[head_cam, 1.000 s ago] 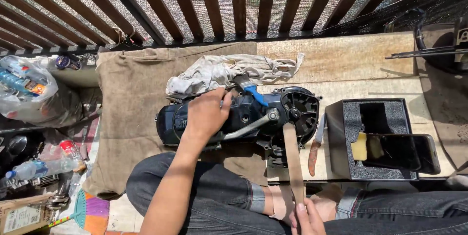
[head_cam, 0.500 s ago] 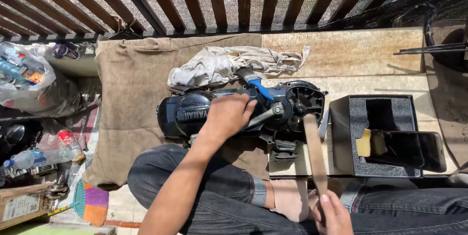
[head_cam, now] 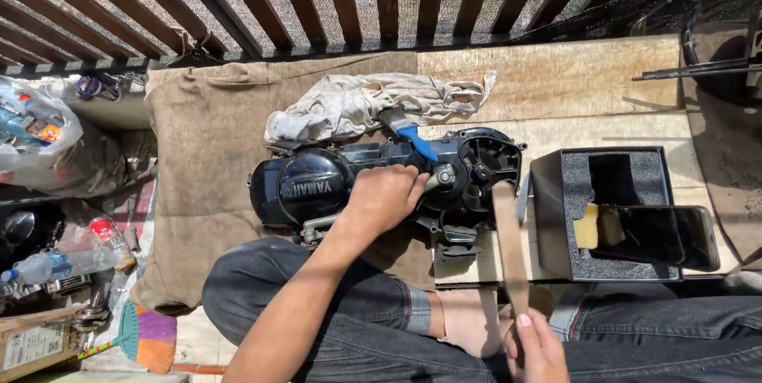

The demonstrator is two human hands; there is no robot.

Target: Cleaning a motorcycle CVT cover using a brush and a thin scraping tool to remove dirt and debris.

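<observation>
Engine (head_cam: 381, 180) lies on a brown cloth (head_cam: 206, 161), the left hand (head_cam: 385, 199) pressed flat over its middle, fingers near the blue handle (head_cam: 417, 143). Right of it, the right hand (head_cam: 540, 347) grips a wooden stick (head_cam: 509, 244) tightly by its near end. A careless swing could strike the left knuckles or chip the fan housing (head_cam: 484, 165).

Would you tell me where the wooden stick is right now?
In the head view, the wooden stick stands in the right hand, low and right of centre, between the black engine casing and the foam-lined black box.
</observation>
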